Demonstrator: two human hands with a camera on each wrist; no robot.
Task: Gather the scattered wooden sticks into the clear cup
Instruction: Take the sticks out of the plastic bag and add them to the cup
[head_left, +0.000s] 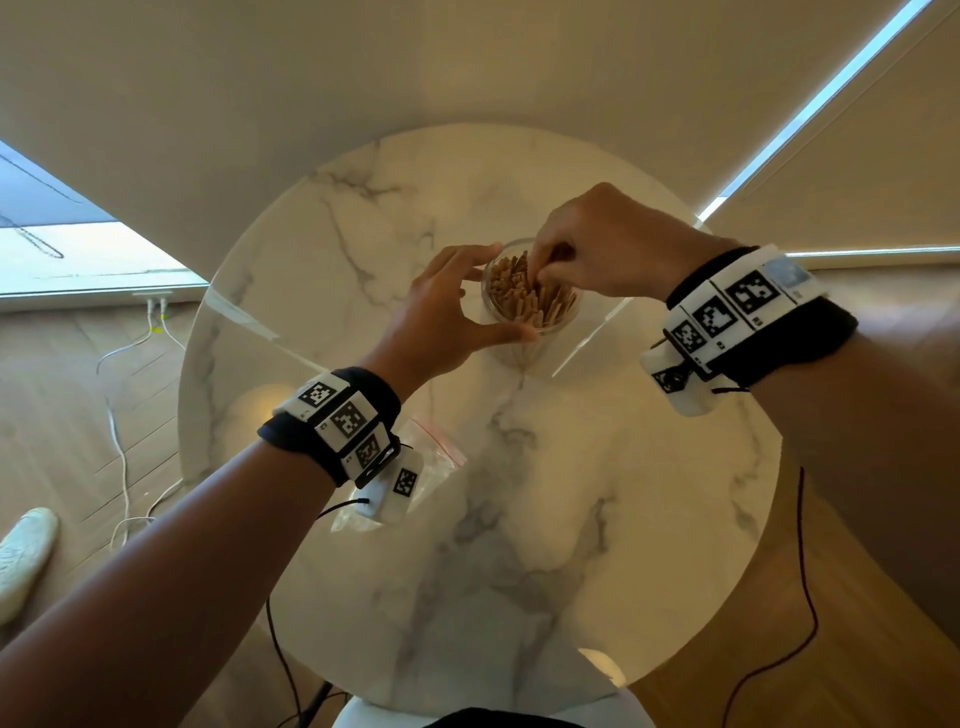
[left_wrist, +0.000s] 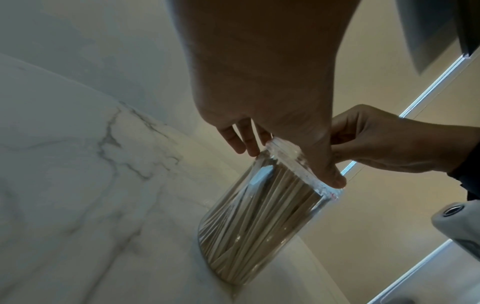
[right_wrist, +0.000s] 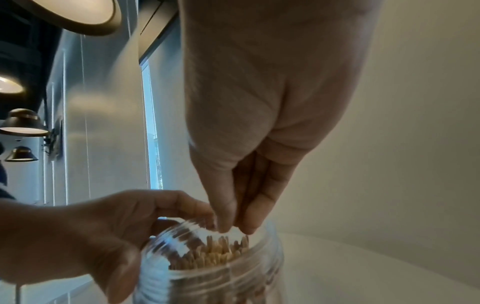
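Dozens of wooden sticks (head_left: 530, 299) stand packed upright in the clear cup (left_wrist: 259, 222), which sits on the round marble desk (head_left: 519, 493) past its middle. Left hand (head_left: 441, 317) wraps the cup's rim, thumb on the near side and fingers (left_wrist: 239, 139) on the far side, a firm grip. Right hand (head_left: 608, 244) hovers over the cup's mouth, fingertips (right_wrist: 228, 222) bunched together, dipping among the stick tops; whether they pinch one, I cannot tell. Nearer than the cup lies a zip bag (head_left: 436, 457), under the left wrist.
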